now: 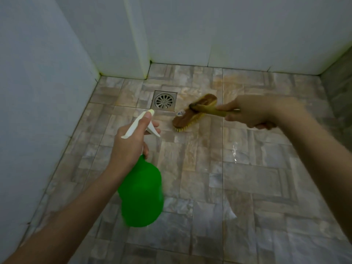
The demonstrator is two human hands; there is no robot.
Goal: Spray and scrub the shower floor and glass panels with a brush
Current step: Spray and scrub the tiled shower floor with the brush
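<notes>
Your left hand [131, 141] grips the neck of the green spray bottle [142, 193], fingers [147, 116] wrapped around it, with one lying along the top of the white spray head [140, 123] and another curled by the trigger. The nozzle points toward 12 o'clock, at the square metal drain [164, 100]. The bottle hangs over the tiled shower floor [247, 187], at about 7 o'clock from the drain.

Your right hand [247, 113] is closed around the yellow handle of the scrub brush [194, 113], fingers pinching it tight. The brush head sits bristles-down on the floor, just beside the drain at its 4 o'clock. A wet glint shows on the tiles at 5 o'clock from the brush. White walls [190, 31] meet the floor at 12 o'clock.
</notes>
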